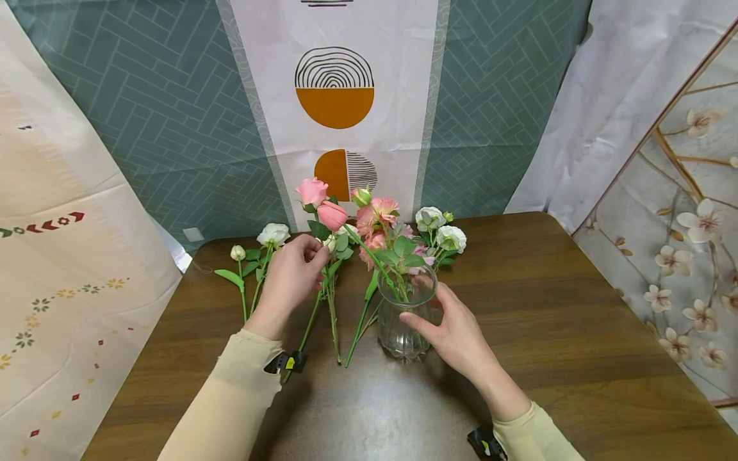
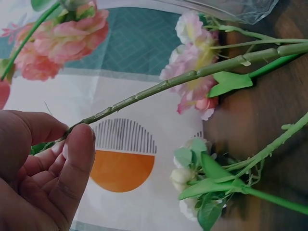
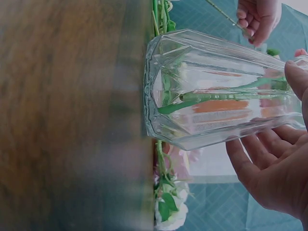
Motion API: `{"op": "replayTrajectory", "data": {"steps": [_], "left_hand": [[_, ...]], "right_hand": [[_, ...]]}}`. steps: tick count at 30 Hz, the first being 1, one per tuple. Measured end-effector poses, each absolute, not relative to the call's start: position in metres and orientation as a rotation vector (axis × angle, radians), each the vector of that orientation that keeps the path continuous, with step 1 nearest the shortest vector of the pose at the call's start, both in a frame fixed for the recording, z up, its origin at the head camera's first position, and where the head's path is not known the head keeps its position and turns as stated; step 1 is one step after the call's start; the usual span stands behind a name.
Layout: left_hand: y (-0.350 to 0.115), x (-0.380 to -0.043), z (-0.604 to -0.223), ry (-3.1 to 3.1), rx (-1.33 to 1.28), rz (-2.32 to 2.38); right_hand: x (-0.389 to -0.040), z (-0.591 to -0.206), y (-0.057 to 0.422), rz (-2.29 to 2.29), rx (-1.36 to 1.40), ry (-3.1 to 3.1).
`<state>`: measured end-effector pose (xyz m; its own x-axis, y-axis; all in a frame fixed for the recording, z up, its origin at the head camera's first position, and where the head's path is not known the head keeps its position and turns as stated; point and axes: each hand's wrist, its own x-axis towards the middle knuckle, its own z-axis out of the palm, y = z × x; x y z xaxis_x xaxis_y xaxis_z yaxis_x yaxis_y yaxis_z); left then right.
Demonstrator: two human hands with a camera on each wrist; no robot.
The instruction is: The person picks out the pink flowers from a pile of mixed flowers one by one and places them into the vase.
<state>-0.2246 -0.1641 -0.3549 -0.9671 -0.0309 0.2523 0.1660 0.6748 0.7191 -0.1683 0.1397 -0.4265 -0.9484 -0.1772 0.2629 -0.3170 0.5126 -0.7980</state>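
My left hand [image 1: 300, 266] pinches a thick green stem [image 2: 163, 85] between thumb and fingertips, left of the vase. A pink rose [image 1: 312, 191] shows just above that hand and seems to belong to the stem; their join is hidden. Upright on the table stands a ribbed clear glass vase [image 3: 216, 110]. My right hand [image 1: 455, 330] holds it near the neck, thumb in front and fingers behind. From the vase rise a pink tulip [image 1: 332, 216], leaning left, and peach-pink blossoms [image 1: 377, 218] with green leaves.
On the brown wooden table [image 1: 536, 307], a white rose [image 1: 273, 234] and a white bud [image 1: 237, 253] lie at left. White blossoms [image 1: 451, 239] lie behind the vase at right. More loose stems lie between left hand and vase. Patterned cloth [image 1: 490, 115] hangs behind the table.
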Motion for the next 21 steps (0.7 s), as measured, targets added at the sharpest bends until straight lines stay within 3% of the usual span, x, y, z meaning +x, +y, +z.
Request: {"op": "replayTrajectory", "data": {"steps": [21], "left_hand": [[-0.174, -0.185, -0.317, -2.521, -0.101, -1.181]], "right_hand": [[-0.169, -0.425, 0.141, 1.432, 0.398, -2.625]]}}
